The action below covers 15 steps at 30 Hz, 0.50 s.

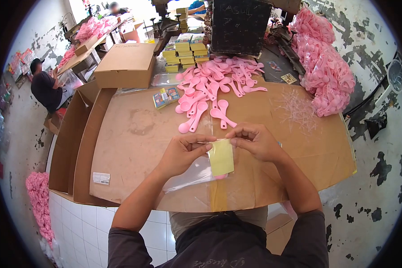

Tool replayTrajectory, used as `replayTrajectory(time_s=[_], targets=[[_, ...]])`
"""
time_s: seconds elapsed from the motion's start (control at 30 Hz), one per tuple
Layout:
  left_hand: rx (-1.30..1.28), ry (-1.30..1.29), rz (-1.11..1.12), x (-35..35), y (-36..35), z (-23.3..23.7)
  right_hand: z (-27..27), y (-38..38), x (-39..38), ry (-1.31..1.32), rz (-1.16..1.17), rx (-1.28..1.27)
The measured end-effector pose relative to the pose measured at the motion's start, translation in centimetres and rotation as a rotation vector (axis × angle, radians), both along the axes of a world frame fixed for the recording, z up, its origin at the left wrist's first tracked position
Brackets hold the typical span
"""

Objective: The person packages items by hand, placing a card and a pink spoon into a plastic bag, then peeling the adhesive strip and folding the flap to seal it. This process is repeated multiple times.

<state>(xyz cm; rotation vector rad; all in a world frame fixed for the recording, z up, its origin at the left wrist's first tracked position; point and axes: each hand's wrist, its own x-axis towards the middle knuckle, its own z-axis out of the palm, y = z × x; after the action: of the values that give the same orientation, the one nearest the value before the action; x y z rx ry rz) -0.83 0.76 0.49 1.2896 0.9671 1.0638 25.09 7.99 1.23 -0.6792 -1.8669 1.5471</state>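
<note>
Fingers (242,144) pinched narrow on both sides: the left hand (177,154) has the bag's (222,156) top left corner, the right hand (260,145) its top right. Yellow card (221,164) in the clear film, upright between the hands, a bit of pink (220,177) peeping out at its lower edge! Work at the bag's top edge looks to be the step in hand; whether it is open or closed, I cannot tell. The move calls for two level pinches and a light pull, as thin film could crease. Loose film (187,176) lies just beside, to the left.

Out across the cardboard-topped bench (134,165): two spoons near the hands, then the big pink heap (205,85), a card pack (166,98) left of it, clear strips (297,111) tangled on the right. Farther on, a lidded box (126,67), stacked packs (183,49), a black board (239,27), bulging bags of spoons (321,62). And beyond, peeling walls, a fan (396,76) at right, a person (49,87) seated far left.
</note>
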Motion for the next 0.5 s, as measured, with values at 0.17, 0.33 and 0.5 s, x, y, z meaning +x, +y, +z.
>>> replayTrajectory(time_s=[0.17,0.33,0.5], targets=[[0.011,0.006,0.043,-0.5,-0.4,0.7,0.8,-1.3,-0.8,-0.025,0.062,0.035],[0.125,-0.167,0.14,0.4,-2.0,3.0,1.4,-1.4,-1.2,-0.029,0.129,-0.027],[-0.035,0.073,0.022,-2.0,-5.1,1.3,2.1,-2.2,-1.6,-0.069,0.114,0.126]])
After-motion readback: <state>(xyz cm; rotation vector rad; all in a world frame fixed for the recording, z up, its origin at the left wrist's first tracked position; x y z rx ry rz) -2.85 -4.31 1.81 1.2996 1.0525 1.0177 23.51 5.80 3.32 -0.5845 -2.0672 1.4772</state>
